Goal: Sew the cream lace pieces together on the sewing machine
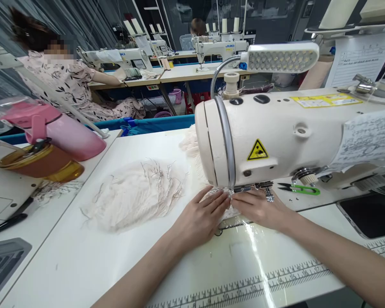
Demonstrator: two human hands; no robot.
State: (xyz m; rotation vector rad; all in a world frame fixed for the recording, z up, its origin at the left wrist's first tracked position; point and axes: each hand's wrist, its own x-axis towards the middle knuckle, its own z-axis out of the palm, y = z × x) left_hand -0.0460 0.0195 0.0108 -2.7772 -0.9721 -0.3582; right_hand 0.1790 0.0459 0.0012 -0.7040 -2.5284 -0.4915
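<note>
My left hand [200,218] lies flat, fingers stretched out, pressing a small white lace piece [226,210] onto the table under the head of the white sewing machine [276,137]. My right hand [259,208] rests palm down on the same piece from the right, fingers reaching toward the presser foot [269,194]. The fingertips of both hands nearly meet below the needle area. Most of the lace piece is hidden by the hands.
A heap of white lace pieces with loose threads [134,194] lies left of my hands. Green thread snips [300,188] lie by the machine. A pink bottle [57,128] and an amber jar [38,162] stand far left. A phone [368,216] lies right. Another person sews behind.
</note>
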